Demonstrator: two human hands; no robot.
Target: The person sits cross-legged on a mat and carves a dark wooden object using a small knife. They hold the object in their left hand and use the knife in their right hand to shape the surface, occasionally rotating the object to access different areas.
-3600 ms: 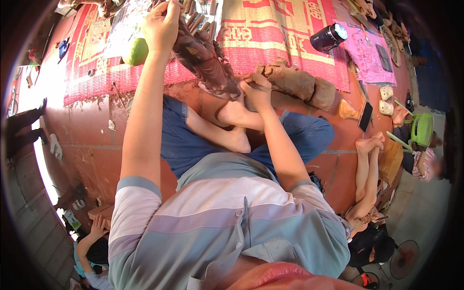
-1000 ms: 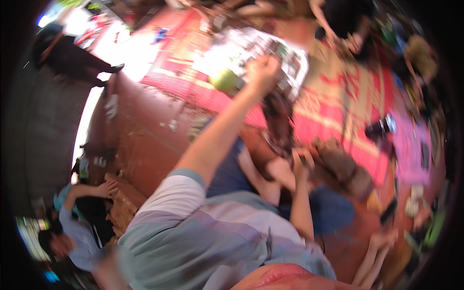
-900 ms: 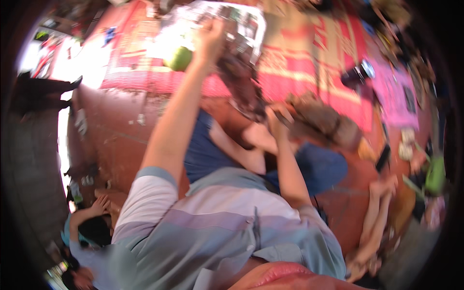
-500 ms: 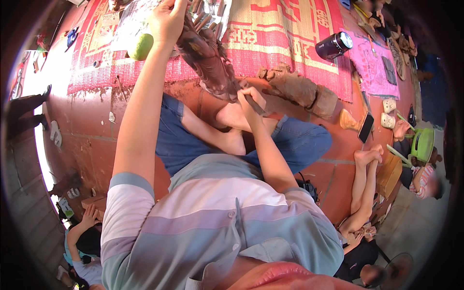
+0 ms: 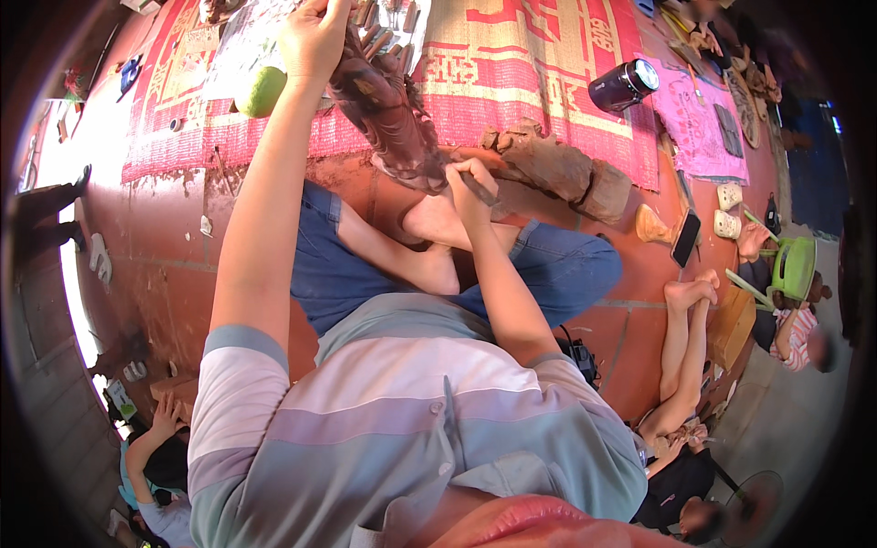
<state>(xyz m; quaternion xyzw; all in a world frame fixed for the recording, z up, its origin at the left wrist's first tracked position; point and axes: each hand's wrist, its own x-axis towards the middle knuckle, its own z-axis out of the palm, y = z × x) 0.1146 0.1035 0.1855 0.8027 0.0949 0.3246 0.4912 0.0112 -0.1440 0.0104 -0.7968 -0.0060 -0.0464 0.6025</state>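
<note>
A dark brown, glossy carved figure (image 5: 388,119) leans in front of my crossed legs, its lower end toward my right hand. My left hand (image 5: 315,46) is closed round its upper end; the fingertips are partly cut off by the picture's top edge. In my right hand (image 5: 472,194) is a short, dark stick-like carving tool (image 5: 479,190), gripped between bent fingers and thumb. Its tip is beside the figure's lower end; whether it touches cannot be made out. Several wooden tool handles (image 5: 382,41) lie just beyond the figure.
Brown rough blocks (image 5: 557,169) lie to the right on the tiled floor (image 5: 174,228). A red and straw mat (image 5: 512,73) bears a green fruit (image 5: 260,91) and a black flask (image 5: 623,85). At right are a phone (image 5: 685,239), a green stool (image 5: 793,269) and other people.
The whole view has shifted slightly. My right hand and its tool have moved a little against the figure's lower end; my left hand keeps its hold.
</note>
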